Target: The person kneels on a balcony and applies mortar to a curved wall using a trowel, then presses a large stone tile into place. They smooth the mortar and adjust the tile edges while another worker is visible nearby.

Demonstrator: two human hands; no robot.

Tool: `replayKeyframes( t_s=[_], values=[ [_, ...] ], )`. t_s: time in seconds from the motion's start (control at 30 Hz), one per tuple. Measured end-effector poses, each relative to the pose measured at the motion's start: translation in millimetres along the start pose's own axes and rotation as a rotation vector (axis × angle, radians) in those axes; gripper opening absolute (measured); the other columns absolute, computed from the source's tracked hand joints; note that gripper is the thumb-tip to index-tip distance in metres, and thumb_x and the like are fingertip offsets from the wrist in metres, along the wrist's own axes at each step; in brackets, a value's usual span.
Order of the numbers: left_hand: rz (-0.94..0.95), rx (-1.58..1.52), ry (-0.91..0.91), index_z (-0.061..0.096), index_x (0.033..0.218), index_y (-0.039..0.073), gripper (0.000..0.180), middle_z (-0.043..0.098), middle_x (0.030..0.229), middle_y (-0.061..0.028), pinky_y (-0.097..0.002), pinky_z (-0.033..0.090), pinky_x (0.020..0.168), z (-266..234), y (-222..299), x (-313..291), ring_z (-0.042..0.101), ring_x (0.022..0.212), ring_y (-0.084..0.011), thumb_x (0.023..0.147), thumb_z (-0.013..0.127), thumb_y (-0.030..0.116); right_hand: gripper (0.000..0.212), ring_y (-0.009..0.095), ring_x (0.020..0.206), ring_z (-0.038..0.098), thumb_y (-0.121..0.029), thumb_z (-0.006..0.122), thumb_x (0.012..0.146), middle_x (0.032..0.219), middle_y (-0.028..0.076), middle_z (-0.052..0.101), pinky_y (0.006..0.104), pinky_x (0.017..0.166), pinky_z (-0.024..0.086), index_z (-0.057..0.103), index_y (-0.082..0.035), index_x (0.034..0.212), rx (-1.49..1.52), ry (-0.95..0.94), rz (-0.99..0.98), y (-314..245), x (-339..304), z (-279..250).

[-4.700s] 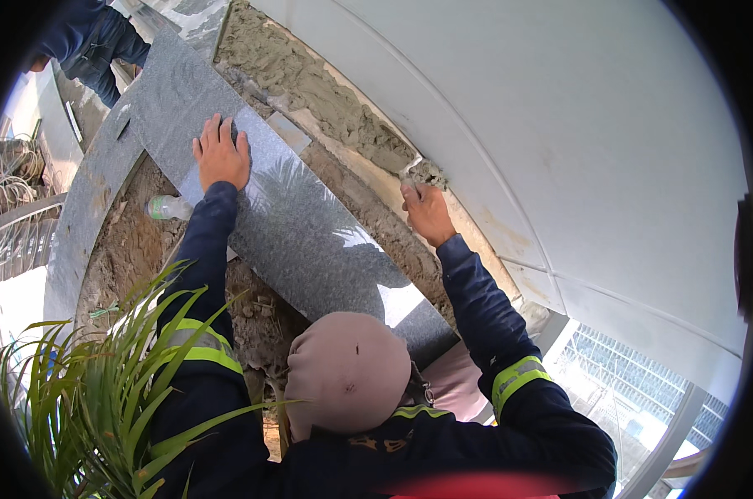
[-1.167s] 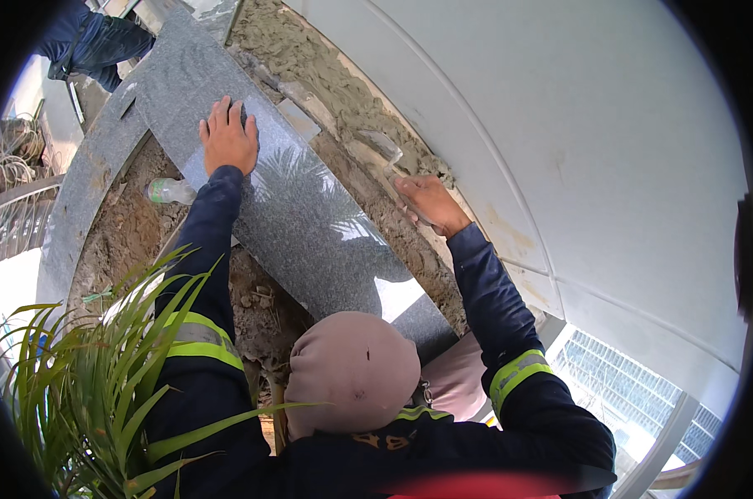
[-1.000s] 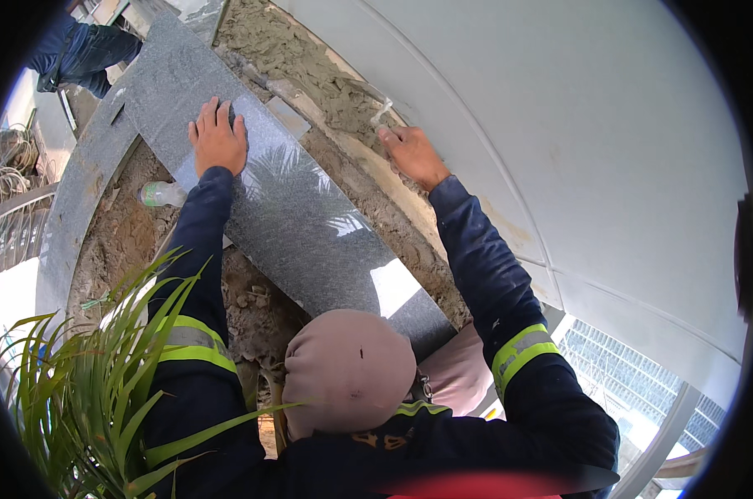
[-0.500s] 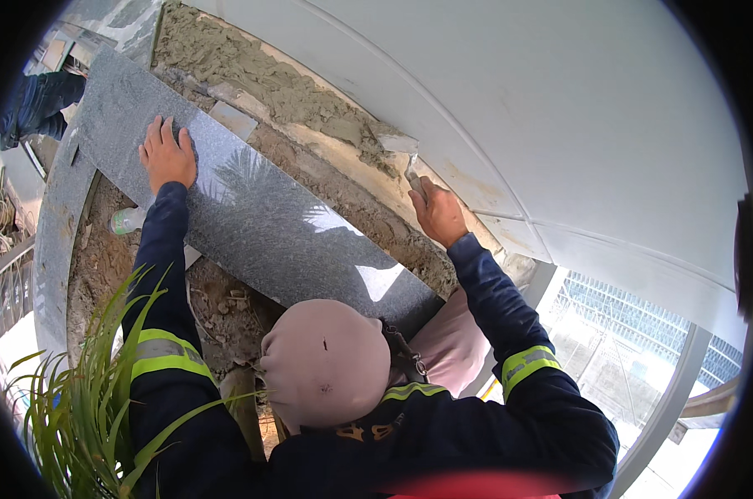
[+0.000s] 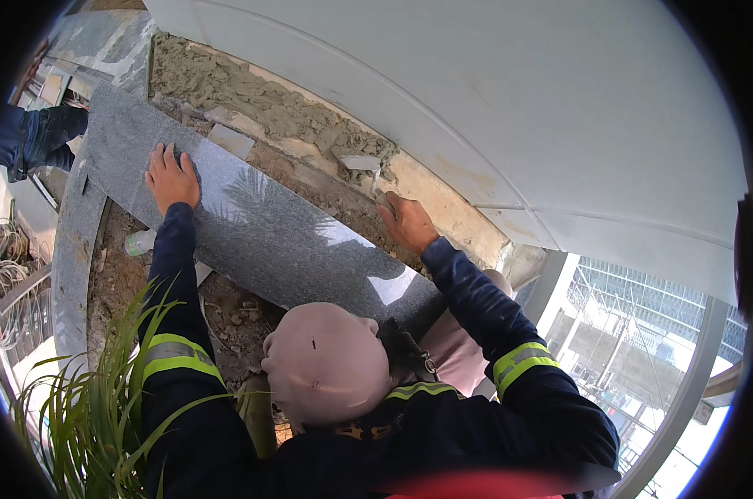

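A long polished grey stone slab (image 5: 268,241) lies diagonally in front of me. Spread over its upper left part is my left hand (image 5: 173,178), palm down with the fingers extended. My right hand (image 5: 408,223), beyond the slab's far edge, is closed round the handle of a small trowel (image 5: 361,162). The trowel's flat blade touches the right end of a bed of wet grey mortar (image 5: 252,104), which runs along the foot of a pale wall panel. The handle is mostly hidden in my fist.
The pale wall panel (image 5: 476,100) rises along the far side. A clear plastic bottle (image 5: 139,242) lies by my left forearm, near a leafy plant (image 5: 94,407). Another person's legs (image 5: 48,137) show at far left. Wires (image 5: 6,249) lie tangled below them.
My right hand and the trowel have moved left along the mortar bed, and the mortar's right end looks reworked. My left hand stays on the slab. The whole view has shifted slightly.
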State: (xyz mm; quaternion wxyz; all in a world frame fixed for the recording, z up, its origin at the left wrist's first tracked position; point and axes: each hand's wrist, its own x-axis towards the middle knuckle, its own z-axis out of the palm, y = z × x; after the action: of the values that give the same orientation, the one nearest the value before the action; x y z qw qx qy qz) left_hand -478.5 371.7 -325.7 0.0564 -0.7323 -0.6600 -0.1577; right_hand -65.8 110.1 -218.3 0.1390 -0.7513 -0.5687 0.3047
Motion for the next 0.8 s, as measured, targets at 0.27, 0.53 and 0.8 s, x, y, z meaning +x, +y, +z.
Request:
replayKeyframes(
  t_s=[0.27, 0.53, 0.8],
  values=[
    [0.008, -0.025, -0.008, 0.052, 0.147, 0.014, 0.046, 0.044, 0.160, -0.0101, -0.0570, 0.026, 0.123, -1.9, -0.2, -1.2, 0.037, 0.151, -0.0314, 0.109, 0.047, 0.039, 0.035, 0.041, 0.067, 0.061, -0.029, 0.061, 0.104, 0.073, 0.028, 0.060, 0.0468, 0.068, 0.048, 0.062, 0.006, 0.098, 0.199, 0.119, 0.004, 4.5, 15.2, 35.7],
    [-0.024, -0.022, -0.027, 0.052, 0.147, 0.014, 0.046, 0.044, 0.160, -0.0094, -0.0571, 0.024, 0.124, -10.8, -3.4, -1.0, 0.035, 0.152, -0.0304, 0.109, 0.048, 0.040, 0.039, 0.031, 0.062, 0.057, -0.030, 0.062, 0.103, 0.065, 0.020, 0.053, 0.0441, 0.064, 0.048, 0.061, 0.007, 0.089, 0.521, 0.037, 0.134, -30.4, 19.1, 29.3],
    [-0.033, -0.006, -0.040, 0.052, 0.148, 0.015, 0.046, 0.044, 0.160, -0.0090, -0.0564, 0.024, 0.125, -7.4, -7.9, -4.4, 0.034, 0.152, -0.0303, 0.109, 0.047, 0.040, 0.037, 0.046, 0.068, 0.063, -0.029, 0.062, 0.103, 0.071, 0.030, 0.061, 0.0505, 0.068, 0.049, 0.065, 0.008, 0.099, 0.378, -0.029, 0.042, -44.8, 30.5, 60.8]
  ],
)
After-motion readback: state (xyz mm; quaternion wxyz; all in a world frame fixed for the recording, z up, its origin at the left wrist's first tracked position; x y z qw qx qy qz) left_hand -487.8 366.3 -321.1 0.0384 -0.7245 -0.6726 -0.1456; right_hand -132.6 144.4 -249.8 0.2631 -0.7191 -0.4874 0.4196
